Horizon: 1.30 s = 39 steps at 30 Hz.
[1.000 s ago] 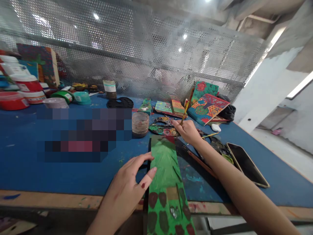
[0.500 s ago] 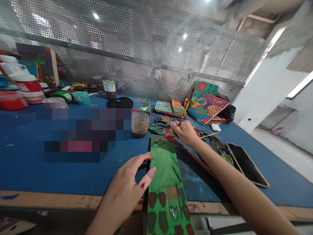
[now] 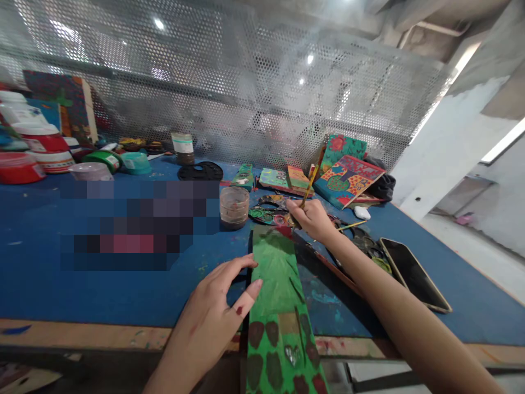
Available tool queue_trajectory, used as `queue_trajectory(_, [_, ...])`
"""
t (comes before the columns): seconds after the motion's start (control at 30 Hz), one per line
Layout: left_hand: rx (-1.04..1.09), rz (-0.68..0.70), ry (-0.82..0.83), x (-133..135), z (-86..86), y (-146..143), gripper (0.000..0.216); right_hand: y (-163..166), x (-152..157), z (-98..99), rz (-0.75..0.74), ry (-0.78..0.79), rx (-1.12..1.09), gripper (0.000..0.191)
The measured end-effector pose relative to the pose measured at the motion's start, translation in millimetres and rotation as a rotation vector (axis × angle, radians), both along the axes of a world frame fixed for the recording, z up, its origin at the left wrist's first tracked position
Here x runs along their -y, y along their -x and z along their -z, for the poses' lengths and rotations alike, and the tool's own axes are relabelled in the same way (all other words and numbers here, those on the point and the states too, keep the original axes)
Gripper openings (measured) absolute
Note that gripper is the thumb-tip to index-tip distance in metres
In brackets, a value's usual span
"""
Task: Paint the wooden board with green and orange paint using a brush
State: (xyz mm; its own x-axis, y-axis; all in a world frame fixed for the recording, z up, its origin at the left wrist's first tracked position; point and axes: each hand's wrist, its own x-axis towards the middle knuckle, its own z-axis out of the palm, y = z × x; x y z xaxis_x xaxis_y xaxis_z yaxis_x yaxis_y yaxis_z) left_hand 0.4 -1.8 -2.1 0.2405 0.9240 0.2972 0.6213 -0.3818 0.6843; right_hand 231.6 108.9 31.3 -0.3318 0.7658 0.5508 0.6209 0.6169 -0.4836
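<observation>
A long green painted board (image 3: 273,273) points away from me, its near end reaching past the table edge. Brown patches and a small heart shape cover its near part, and red paint marks its far right corner. My left hand (image 3: 213,306) rests its spread thumb and forefinger on the board's left edge. My right hand (image 3: 314,221) is closed around a yellow-handled paintbrush (image 3: 311,183) at the far right corner; the fingers hide the brush tip. Just behind lies a paint palette (image 3: 266,216) with several coloured wells, beside a clear cup of murky water (image 3: 234,209).
A phone (image 3: 414,273) and another palette (image 3: 369,243) lie on the right, with a thin brush (image 3: 350,225) nearby. Painted panels (image 3: 348,180) lean at the back. Paint tubs (image 3: 43,145) crowd the far left; a blurred-out area covers part of the blue table (image 3: 102,295). Perforated metal stands behind.
My right hand and the brush have shifted very slightly at the board's far corner, where a little more red shows. My left hand stays in place on the edge.
</observation>
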Motion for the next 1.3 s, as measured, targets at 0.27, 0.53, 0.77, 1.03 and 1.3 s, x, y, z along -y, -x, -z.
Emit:
queue_trajectory(0.27, [-0.002, 0.008, 0.009, 1.5, 2.0, 1.2, 0.026, -0.6, 2.4, -2.2, 0.027, -0.014, -0.015, 0.046])
queue_trajectory(0.53, [0.002, 0.007, 0.021, 0.9, 2.0, 1.6, 0.026, -4.1, 1.0, -0.7, 0.026, 0.001, -0.018, 0.047])
queue_trajectory(0.77, [0.012, 0.022, 0.069, 1.2, 1.6, 1.4, 0.024, -2.2, 2.1, -3.2, 0.032, -0.002, -0.028, 0.048])
queue_trajectory(1.03, [0.021, 0.016, 0.072, 0.2, 1.1, 0.3, 0.025, -0.6, -1.1, 2.4, -0.004, 0.008, -0.033, 0.05])
queue_trajectory(1.3, [0.024, 0.012, 0.071, -0.3, 3.2, 1.7, 0.024, -1.6, -0.5, 2.2, 0.002, -0.001, -0.023, 0.055])
